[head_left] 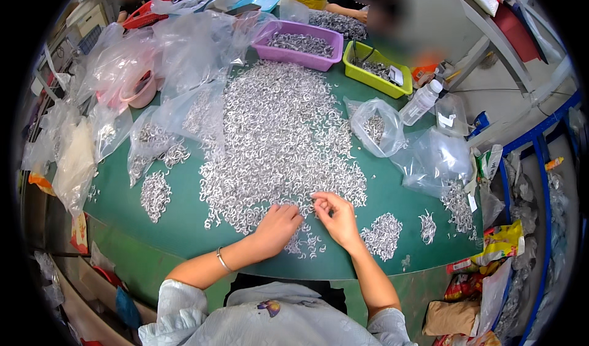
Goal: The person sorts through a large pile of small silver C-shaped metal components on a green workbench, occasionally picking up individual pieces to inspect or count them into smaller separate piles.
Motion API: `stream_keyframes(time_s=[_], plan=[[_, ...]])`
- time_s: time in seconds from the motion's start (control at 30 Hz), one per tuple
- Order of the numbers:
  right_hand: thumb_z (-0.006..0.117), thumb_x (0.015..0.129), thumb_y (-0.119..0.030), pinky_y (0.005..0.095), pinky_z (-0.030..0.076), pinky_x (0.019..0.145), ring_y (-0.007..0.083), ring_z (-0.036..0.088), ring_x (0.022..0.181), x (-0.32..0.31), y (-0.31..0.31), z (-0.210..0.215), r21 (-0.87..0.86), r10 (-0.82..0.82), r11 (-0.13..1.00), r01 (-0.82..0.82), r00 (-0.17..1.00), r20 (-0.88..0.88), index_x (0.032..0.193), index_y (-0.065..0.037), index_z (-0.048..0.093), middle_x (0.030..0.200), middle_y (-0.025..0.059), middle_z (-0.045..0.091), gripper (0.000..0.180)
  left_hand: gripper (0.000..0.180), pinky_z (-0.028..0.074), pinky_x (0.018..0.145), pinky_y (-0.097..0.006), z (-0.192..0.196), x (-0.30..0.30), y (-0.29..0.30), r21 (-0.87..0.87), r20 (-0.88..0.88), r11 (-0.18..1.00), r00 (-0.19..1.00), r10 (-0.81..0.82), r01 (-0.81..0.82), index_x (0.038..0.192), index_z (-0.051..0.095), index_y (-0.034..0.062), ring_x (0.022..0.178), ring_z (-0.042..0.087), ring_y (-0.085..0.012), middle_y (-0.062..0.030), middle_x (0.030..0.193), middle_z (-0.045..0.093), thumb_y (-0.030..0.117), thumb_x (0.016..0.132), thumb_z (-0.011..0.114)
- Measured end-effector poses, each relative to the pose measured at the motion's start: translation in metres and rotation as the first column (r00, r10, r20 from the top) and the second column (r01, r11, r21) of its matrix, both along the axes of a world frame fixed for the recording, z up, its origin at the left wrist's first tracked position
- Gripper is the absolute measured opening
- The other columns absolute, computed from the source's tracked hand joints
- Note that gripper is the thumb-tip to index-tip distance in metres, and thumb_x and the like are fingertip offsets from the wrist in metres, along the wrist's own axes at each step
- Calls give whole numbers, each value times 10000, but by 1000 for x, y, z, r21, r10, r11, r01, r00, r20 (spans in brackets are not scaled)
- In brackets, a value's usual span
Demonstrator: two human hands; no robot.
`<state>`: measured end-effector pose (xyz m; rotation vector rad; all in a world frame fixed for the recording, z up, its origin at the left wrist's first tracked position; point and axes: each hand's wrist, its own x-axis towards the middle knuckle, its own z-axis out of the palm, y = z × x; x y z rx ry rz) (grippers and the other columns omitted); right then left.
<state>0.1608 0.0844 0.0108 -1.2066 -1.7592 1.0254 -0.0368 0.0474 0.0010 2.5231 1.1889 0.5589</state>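
A wide heap of small silvery curved metal pieces [276, 137] covers the middle of the green table. At its near edge my left hand [277, 228], with a bangle on the wrist, has its fingers curled down over the pieces. Whatever those fingers hold is hidden. Just right of it, my right hand [336, 220] has thumb and fingers bent together at the heap's edge; any piece between them is too small to make out. Between and below my hands lies a loose scatter of pieces [304, 243]. A separate small pile [381, 235] sits right of my right wrist.
Another pile [156, 196] lies left, with clear plastic bags [184, 45] behind. A purple basin [299, 62] and a yellow-green basin [374, 83] stand at the back. Right are an open bag [392, 140], a white bottle [421, 102] and smaller piles. Two people sit across.
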Motion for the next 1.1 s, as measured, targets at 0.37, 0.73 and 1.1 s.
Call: stream_keyframes(time_s=[0.37, 0.73, 1.1], plan=[[625, 877, 89, 259, 552, 780, 138, 671, 861, -3, 18, -17, -159, 52, 984, -77, 986, -156, 1094, 36, 658, 944, 93, 659, 226, 216, 413, 763, -379, -11, -1, 18, -86, 167, 996, 986, 3, 12, 1023, 649, 74, 898, 571, -267, -73, 967, 585, 28, 813, 635], [645, 859, 74, 273, 527, 684, 156, 656, 772, -9, 8, -11, 33, 51, 998, -48, 994, -98, 1069, 9, 667, 889, 101, 658, 222, 250, 508, 710, -327, -3, -8, 21, -195, 494, 978, 853, 169, -80, 1028, 685, 26, 839, 612, -256, -112, 978, 611, -71, 797, 693], [634, 858, 113, 259, 527, 721, 139, 650, 872, -14, -7, -17, -94, 164, 977, -193, 952, -260, 1210, 37, 594, 1047, 115, 659, 362, 237, 517, 708, -290, -1, -7, 19, -301, 664, 949, 695, 277, -91, 1033, 669, -1, 799, 633, -208, -121, 958, 632, -99, 818, 667]])
